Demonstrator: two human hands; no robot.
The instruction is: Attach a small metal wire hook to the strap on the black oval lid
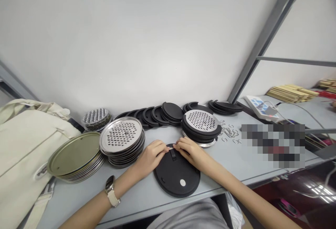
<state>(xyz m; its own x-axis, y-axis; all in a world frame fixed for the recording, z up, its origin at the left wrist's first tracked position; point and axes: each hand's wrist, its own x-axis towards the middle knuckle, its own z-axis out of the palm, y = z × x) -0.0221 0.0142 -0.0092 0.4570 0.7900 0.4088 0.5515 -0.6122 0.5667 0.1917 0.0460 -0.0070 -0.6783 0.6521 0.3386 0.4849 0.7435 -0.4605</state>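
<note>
A round black disc (pixel 178 174) with a pale round sticker lies flat near the table's front edge. At its far rim, my left hand (pixel 155 153) and my right hand (pixel 189 151) nearly meet, fingertips pinched at a small light-coloured piece by a black tab (pixel 173 154). What that piece is cannot be made out. Just beyond my right hand stands a stack of black rings topped by a perforated metal disc (pixel 201 120). Left of my left hand is a taller stack of perforated metal plates (pixel 121 135).
Olive round trays (pixel 76 153) are stacked at the left beside a cream bag (pixel 31 145). Black rings (pixel 151 117) line the wall. Metal rings and clips (pixel 229 131) lie at right, near a metal post (pixel 267 40) and a white power strip (pixel 260 108).
</note>
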